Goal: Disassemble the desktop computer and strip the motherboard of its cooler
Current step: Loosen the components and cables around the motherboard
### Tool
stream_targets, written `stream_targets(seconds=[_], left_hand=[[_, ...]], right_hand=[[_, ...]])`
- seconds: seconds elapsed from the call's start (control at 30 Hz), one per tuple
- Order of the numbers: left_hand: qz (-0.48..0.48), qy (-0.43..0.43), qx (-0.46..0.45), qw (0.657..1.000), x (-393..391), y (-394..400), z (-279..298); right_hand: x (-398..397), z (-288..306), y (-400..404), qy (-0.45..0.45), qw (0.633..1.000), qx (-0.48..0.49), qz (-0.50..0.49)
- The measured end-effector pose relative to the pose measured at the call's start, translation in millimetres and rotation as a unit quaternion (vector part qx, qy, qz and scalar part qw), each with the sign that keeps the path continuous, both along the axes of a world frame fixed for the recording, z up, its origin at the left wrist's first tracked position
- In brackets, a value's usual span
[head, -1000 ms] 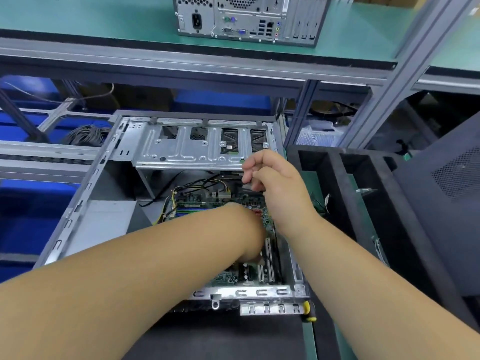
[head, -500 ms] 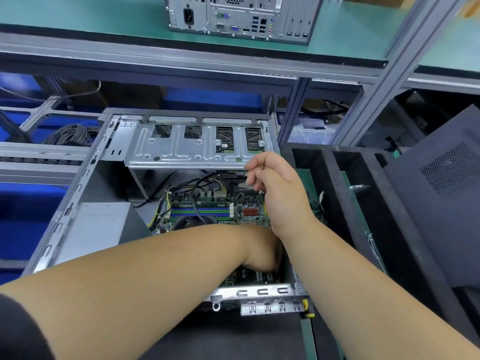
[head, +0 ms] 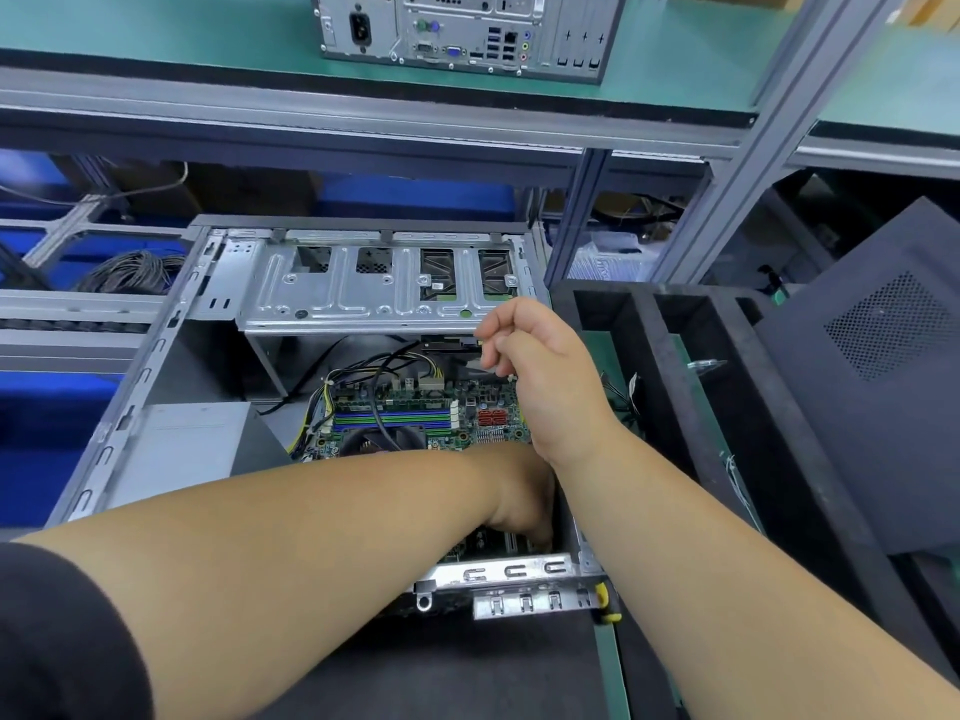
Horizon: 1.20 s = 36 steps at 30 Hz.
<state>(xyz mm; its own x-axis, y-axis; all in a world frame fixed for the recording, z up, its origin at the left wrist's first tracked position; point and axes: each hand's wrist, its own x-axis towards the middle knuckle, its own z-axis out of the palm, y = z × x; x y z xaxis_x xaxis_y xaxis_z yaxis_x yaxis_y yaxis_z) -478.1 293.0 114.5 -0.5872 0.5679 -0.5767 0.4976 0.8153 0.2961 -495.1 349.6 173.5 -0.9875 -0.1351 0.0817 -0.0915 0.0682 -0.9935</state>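
- Two bare forearms reach down into an open grey steel desktop computer case [head: 156,366] lying on its side on a dark work surface.
- The right hand [head: 545,376] is raised over the far right corner of the case, fingers curled inward with the thumb against them; whether it pinches anything I cannot tell, though a dark flat connector [head: 449,345] sits just beside its fingertips.
- The left hand [head: 524,506] is tucked low against the right wall of the case, near the expansion slots; its fingers are hidden behind the wrist and the other forearm, so its grip cannot be told.
- A green motherboard [head: 467,407] lies flat on the floor of the case, with blue and green memory slots, red ports and black and yellow cables [head: 374,371] running across it.
- A dark round cooler fan [head: 379,441] sits on the board just beyond the left forearm, partly covered by it.
- A silver perforated drive cage [head: 363,288] spans the far end of the case.
- A black foam tray with long compartments [head: 675,356] stands just right of the case, and a dark perforated side panel [head: 872,356] leans beyond it.
- A second computer tower [head: 467,33] stands on the green upper shelf [head: 156,33], rear ports facing the camera.
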Motion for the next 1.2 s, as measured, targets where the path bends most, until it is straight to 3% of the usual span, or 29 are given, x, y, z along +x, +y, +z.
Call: stream_targets(seconds=[0.73,1.2], left_hand=[[-0.045,-0.023,-0.01,0.999,-1,4,4],[-0.013,-0.037,0.025,0.999,-5,-3,-3]], right_hand=[[1,3,1,-0.01,1.0,0.009,-0.006],[3,8,0,-0.029,0.999,0.01,-0.012]])
